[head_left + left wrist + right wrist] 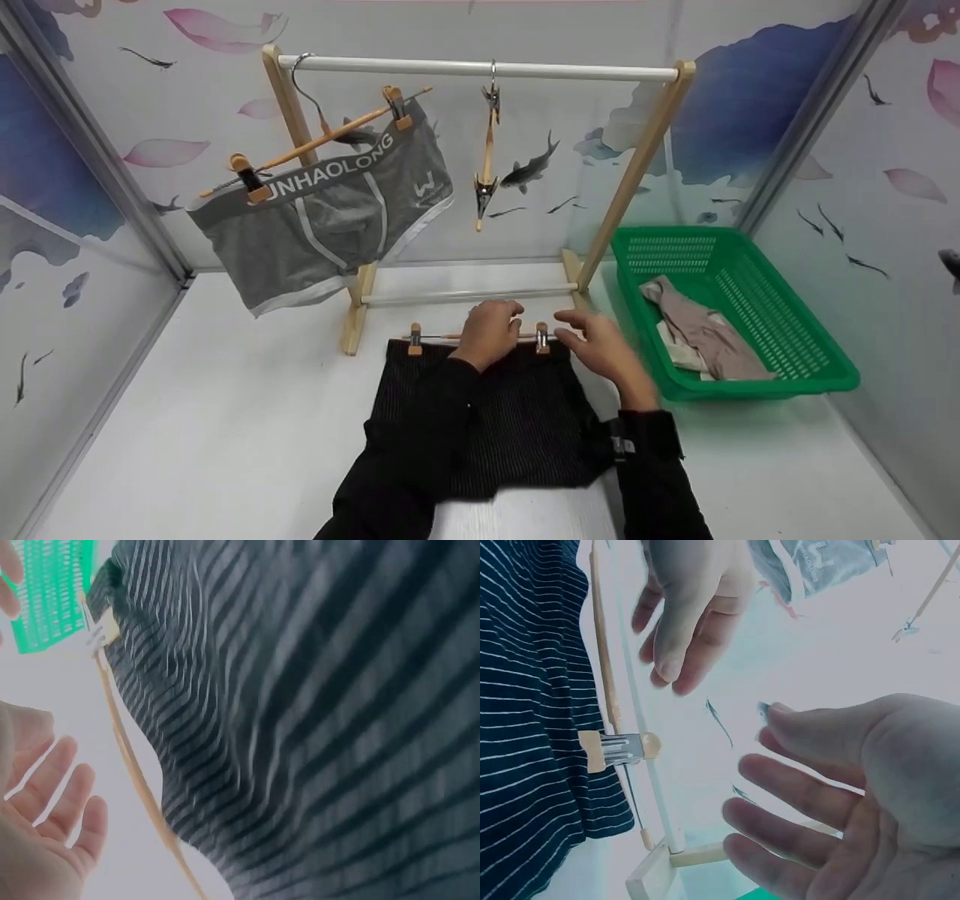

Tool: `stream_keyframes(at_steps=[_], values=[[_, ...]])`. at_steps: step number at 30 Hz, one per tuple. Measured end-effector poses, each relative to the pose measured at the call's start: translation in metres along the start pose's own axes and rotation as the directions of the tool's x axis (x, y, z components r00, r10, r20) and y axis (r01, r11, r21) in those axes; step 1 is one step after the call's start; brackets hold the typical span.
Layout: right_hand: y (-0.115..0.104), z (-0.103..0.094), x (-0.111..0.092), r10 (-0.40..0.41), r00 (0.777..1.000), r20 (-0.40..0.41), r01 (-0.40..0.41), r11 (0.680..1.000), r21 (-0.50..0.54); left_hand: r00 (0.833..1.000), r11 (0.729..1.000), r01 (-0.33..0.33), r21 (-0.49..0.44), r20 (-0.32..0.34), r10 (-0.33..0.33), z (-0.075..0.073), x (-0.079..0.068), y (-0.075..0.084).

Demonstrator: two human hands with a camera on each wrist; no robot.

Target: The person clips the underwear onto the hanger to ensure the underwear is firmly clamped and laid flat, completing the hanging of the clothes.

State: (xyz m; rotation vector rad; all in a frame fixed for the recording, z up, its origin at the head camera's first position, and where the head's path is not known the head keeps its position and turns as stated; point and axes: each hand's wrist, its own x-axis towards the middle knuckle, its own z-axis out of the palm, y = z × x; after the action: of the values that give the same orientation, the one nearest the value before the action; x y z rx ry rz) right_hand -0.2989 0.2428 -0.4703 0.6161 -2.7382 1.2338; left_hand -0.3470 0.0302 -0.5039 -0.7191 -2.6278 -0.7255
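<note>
- Head view: the dark striped garment (pixel 525 431) lies flat on the white table (pixel 247 390) at 6 o'clock, its waistband fixed by two clips (pixel 415 339) of a wooden hanger (pixel 442 337). The left hand (pixel 489 334) is over the hanger's bar with fingers bent but no grip visible; the right hand (pixel 598 346) is at 4 o'clock, just beyond the right-hand clip, thumb and fingers parted. The hands are apart from each other.
- Same view, around them: a wooden rack (pixel 480 67) stands at 12 o'clock, with a second hanger (pixel 489 150) below its rail; grey boxer briefs (pixel 330 217) hang clipped at 10 o'clock; a green basket (pixel 814 322) with pale cloth (pixel 709 334) in it is at 3 to 4 o'clock.
- Left wrist view: stripes fill the picture from 12 round to 6 o'clock. At 8 o'clock the left hand has loose, slightly parted fingers, well apart from the bar.
- Right wrist view: the right hand, at 4 o'clock, has its fingers spread around nothing; the left hand hangs at 12 with fingers relaxed. One clip bites the waistband near 9 o'clock.
- My reading: the clipping step looks finished, both clips being seated. The next move would call for taking hold of the hanger and lifting it level, so the waistband stays clipped; its hook cannot be made out.
</note>
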Motion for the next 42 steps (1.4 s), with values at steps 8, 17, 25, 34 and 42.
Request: stream_keyframes(at_steps=[8, 17, 25, 34, 42], values=[[0.005, 0.013, 0.003, -0.033, 0.985, 0.171, 0.042, 0.998, -0.049, 0.942, 0.879, -0.337, 0.337, 0.109, 0.319, -0.012, -0.012, -0.019], [0.007, 0.020, 0.004, -0.032, 0.955, 0.295, 0.057, 0.995, -0.076, 0.836, 0.619, -0.547, 0.564, 0.327, 0.440, -0.021, -0.017, -0.025], [0.008, 0.025, 0.004, 0.070, 0.932, 0.356, -0.032, 0.993, -0.112, 0.869, 0.671, -0.494, 0.553, 0.330, 0.368, -0.021, -0.023, -0.029], [0.008, 0.028, 0.005, 0.117, 0.919, 0.377, -0.081, 0.991, -0.110, 0.913, 0.750, -0.401, 0.525, 0.295, 0.281, -0.017, -0.028, -0.040], [0.010, 0.028, 0.004, 0.114, 0.912, 0.394, -0.073, 0.991, -0.116, 0.925, 0.772, -0.374, 0.514, 0.269, 0.269, -0.012, -0.028, -0.039]])
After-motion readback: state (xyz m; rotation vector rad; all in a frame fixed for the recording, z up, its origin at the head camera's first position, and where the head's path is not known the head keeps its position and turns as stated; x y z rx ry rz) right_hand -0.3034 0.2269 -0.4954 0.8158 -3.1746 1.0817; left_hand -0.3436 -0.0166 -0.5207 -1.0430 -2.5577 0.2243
